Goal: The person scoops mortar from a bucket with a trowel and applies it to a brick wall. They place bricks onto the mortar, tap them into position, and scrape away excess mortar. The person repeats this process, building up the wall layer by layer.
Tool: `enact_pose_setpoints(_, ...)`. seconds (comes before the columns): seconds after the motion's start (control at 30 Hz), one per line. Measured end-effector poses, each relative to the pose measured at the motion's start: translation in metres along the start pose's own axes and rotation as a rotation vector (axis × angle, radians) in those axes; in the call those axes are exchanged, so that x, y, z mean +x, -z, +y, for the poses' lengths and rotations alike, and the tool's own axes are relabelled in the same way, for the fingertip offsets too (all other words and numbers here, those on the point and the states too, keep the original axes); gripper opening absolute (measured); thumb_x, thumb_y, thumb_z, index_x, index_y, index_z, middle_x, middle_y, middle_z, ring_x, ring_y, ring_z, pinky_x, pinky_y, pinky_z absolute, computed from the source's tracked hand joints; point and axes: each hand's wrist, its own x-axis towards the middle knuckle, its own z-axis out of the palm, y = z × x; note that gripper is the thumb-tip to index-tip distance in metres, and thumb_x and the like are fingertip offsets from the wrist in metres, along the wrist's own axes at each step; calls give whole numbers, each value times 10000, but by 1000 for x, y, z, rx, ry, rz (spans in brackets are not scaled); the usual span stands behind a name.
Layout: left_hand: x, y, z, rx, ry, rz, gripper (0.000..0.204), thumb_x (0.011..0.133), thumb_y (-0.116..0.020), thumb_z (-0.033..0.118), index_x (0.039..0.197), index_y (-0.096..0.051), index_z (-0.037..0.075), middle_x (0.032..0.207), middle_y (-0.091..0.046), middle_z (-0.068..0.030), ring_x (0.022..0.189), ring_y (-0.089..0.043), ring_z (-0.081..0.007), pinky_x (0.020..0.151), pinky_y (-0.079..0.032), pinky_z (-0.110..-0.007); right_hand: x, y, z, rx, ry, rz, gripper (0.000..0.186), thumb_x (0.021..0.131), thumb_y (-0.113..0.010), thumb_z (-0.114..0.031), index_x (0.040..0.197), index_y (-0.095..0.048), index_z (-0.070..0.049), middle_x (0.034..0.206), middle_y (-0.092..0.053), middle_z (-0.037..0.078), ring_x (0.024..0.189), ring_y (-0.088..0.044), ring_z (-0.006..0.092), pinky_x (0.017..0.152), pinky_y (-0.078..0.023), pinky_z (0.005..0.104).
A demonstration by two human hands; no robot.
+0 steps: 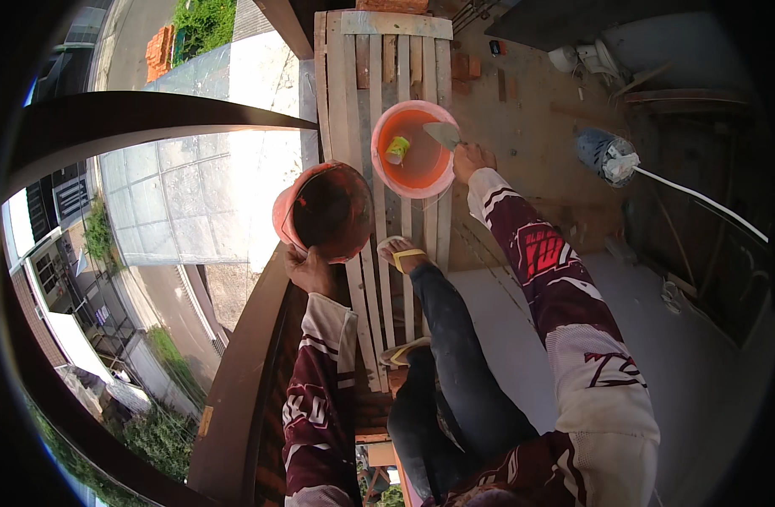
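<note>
Gripping a trowel (pixel 444 135) over a pink-rimmed bucket (pixel 407 189), the right hand (pixel 473 160) is at upper centre of the frame. The left hand (pixel 309 272), fingers bent, grips a reddish bucket (pixel 288 209), left of centre.

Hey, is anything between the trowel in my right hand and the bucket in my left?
Yes: the left rim of the pink bucket stands between the trowel and the red bucket in your left hand.

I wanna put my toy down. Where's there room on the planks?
Beyond the orange tub, up to the crosspiece, the planks look mostly bare, but gappy. A smaller patch lies between tub and front foot. It's crowded around the tub, red bucket and left hand.
</note>
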Motion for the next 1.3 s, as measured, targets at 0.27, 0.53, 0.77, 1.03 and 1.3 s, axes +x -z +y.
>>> enact_pose_setpoints(0.27, 62, -57, 0, 184, -23, -14, 217, 706, -591, 37, 762, -382, 34, 721, -384, -32, 671, -361, -144, 645, -392, -293, -16, 16, -1, 141, 135, 55, 336, 874, -589, -191, 1190, -681, -120, 1039, -726, 144, 914, -703, 363, 794, -567, 431)
enact_pose_setpoints(0.53, 68, -64, 20, 323, -104, -4, 199, 700, -617, 30, 734, -421, 18, 663, -452, -63, 638, -426, -168, 637, -424, -329, -115, 75, 17, 121, 338, 97, 330, 862, -620, -177, 1178, -642, -82, 1008, -692, 181, 908, -676, 395, 779, -515, 508)
enact_pose_setpoints(0.77, 63, -54, 16, 126, 12, -133, 222, 728, -604, -16, 709, -391, 43, 678, -415, -33, 657, -400, -131, 677, -427, -283, -9, 21, 8, 37, 101, -21, 317, 913, -569, -262, 1126, -674, -52, 1087, -699, 204, 1032, -667, 390, 910, -501, 499)
enact_pose_setpoints(1.03, 58, -53, 10, 64, 84, -156, 218, 731, -596, -30, 718, -395, 54, 712, -427, 2, 668, -398, -95, 652, -407, -244, 26, -42, 14, 451, 75, -35, 337, 877, -637, -391, 1106, -708, -153, 1029, -722, 129, 967, -683, 337, 851, -533, 430)
enact_pose_setpoints(1.3, 40, -30, 2, -81, 200, -133, 126, 732, -603, -25, 830, -525, -18, 773, -545, -20, 691, -476, -99, 655, -437, -253, -73, 36, 6, 321, 527, 50, 378, 854, -648, -283, 1160, -664, -62, 980, -690, 186, 841, -676, 368, 741, -526, 463)
